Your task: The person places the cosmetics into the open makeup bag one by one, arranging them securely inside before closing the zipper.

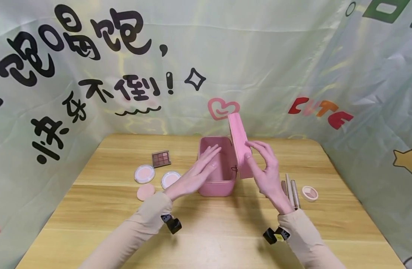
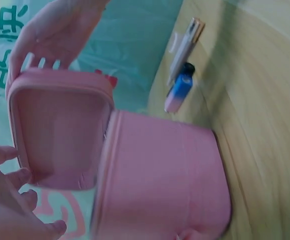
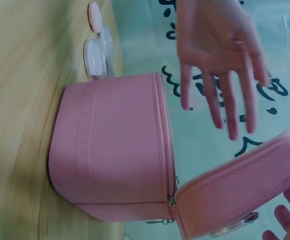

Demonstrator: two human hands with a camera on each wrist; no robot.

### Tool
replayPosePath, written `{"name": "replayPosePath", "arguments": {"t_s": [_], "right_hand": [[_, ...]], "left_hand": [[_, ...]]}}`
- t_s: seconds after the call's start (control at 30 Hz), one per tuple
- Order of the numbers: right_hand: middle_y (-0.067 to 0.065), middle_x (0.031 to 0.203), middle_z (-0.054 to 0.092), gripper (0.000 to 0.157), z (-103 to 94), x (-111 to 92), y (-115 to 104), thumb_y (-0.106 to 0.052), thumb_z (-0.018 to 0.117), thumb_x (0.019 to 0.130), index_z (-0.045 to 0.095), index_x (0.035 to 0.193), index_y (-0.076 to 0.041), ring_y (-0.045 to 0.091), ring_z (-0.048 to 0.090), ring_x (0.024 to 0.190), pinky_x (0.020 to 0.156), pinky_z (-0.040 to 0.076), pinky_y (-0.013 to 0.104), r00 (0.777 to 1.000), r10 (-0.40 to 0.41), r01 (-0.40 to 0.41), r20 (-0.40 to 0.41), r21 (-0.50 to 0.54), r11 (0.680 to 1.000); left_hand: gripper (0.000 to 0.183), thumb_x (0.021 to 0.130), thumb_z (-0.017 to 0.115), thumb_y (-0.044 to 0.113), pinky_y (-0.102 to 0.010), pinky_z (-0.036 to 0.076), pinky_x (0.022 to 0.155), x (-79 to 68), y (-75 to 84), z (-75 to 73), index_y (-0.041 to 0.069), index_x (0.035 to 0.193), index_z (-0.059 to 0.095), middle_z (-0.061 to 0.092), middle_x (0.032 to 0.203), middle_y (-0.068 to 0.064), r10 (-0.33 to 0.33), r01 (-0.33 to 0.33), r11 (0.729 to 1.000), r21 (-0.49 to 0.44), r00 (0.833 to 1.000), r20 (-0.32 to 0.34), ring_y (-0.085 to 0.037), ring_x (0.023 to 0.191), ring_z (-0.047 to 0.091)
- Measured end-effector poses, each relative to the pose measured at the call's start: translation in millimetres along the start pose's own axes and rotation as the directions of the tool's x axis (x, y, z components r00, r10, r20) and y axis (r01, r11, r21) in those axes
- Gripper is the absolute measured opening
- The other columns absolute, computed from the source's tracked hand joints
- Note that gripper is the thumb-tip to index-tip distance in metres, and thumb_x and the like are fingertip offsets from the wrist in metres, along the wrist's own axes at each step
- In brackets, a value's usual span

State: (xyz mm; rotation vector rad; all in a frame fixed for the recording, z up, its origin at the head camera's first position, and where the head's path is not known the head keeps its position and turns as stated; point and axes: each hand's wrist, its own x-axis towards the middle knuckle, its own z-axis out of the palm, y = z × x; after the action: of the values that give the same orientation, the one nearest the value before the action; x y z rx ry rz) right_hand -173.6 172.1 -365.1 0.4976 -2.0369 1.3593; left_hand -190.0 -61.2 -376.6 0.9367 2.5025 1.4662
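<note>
1. While the right hand [image 1: 268,168] bends its fingers and thumb against the boxy pink leather-look lid [image 1: 238,144], the left hand [image 1: 197,173] holds its fingers long and straight above the mouth of the pink rounded-box case [image 1: 219,189], gripping nothing.
2. That lid stands raised at the case's right side, joined along one edge; a clear handle with metal ends [image 3: 237,224] sits on its outer face, and a zip pull [image 3: 160,221] hangs near the join.
3. Upright on the pale wooden table [image 1: 219,231], the case sits between two groups of cosmetics.
4. Left of the case lie a dark-framed square palette [image 1: 161,158], two round clear-rimmed pink compacts [image 1: 144,174] and a flat round pink puff [image 1: 145,192].
5. Right of it lie slim metallic-toned tubes [image 1: 295,194], a blue-and-pink tube [image 2: 180,94] and a small round sectioned compact [image 1: 309,193].
6. Behind the case hangs a pale printed cloth [image 1: 266,71].
</note>
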Motion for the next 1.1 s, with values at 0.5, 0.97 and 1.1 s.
{"name": "replayPosePath", "arguments": {"t_s": [0.5,0.97,1.1], "right_hand": [[0.02,0.124,0.064,0.032,-14.2,-1,5,0.005,0.059,0.095,0.067,0.125,0.0,0.001,0.054,0.115,0.099,0.038,0.017,0.999,0.004,-0.005,-0.034,-0.011,1.0],[-0.008,0.117,0.063,0.035,-30.3,-2,13,0.006,0.058,0.095,0.063,0.13,0.007,0.006,0.057,0.11,0.095,0.045,0.019,0.993,0.112,-0.108,-0.026,0.107,0.988],[-0.01,0.118,0.063,0.036,-36.0,-2,14,0.005,0.059,0.096,0.061,0.132,0.008,0.006,0.057,0.109,0.094,0.046,0.016,0.98,0.196,-0.193,-0.011,0.144,0.971]], "left_hand": [[0.069,0.103,0.054,0.029,-0.062,0.009,0.124,-14.6,-36.5,-15.5,0.016,0.162,0.02,0.011,0.171,-0.006,-0.149,0.151,0.987,0.049,0.987,-0.056,-0.028,0.159,0.005],[0.072,0.102,0.055,0.031,-0.063,0.015,0.122,-21.1,-50.1,-12.2,0.011,0.161,0.02,0.012,0.171,-0.007,-0.208,0.21,0.975,0.065,0.977,-0.039,-0.034,0.157,0.013],[0.071,0.101,0.056,0.029,-0.063,0.016,0.122,-21.0,-51.7,-12.0,0.011,0.161,0.022,0.013,0.171,-0.006,-0.205,0.207,0.977,0.051,0.978,-0.033,-0.034,0.157,0.014]]}}
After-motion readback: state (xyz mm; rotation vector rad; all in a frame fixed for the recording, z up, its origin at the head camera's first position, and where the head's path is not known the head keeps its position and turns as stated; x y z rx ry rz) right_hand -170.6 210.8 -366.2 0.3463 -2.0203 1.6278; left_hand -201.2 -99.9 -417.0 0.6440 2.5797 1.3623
